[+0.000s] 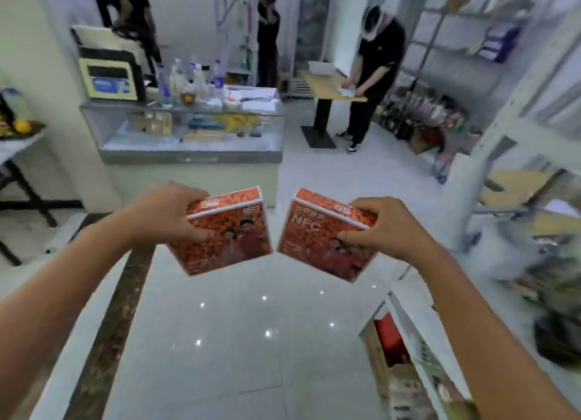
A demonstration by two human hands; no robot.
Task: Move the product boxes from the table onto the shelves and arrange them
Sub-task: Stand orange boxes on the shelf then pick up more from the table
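I hold two orange-red product boxes in front of me above the tiled floor. My left hand (163, 213) grips the left box (232, 234) by its left edge, thumb on the front face. The right box (314, 240), printed with "NFC", is held at its right side by my right hand (380, 228). Both boxes tilt toward each other, a small gap between their lower corners. White metal shelves (509, 180) stand at the right, partly blurred, with wooden boards on them.
A glass display counter (188, 149) with bottles stands ahead on the left. A person works at a small wooden table (327, 88) further back; two more people stand behind. An open carton (405, 366) sits on the floor at lower right. Bags lie under the right shelves.
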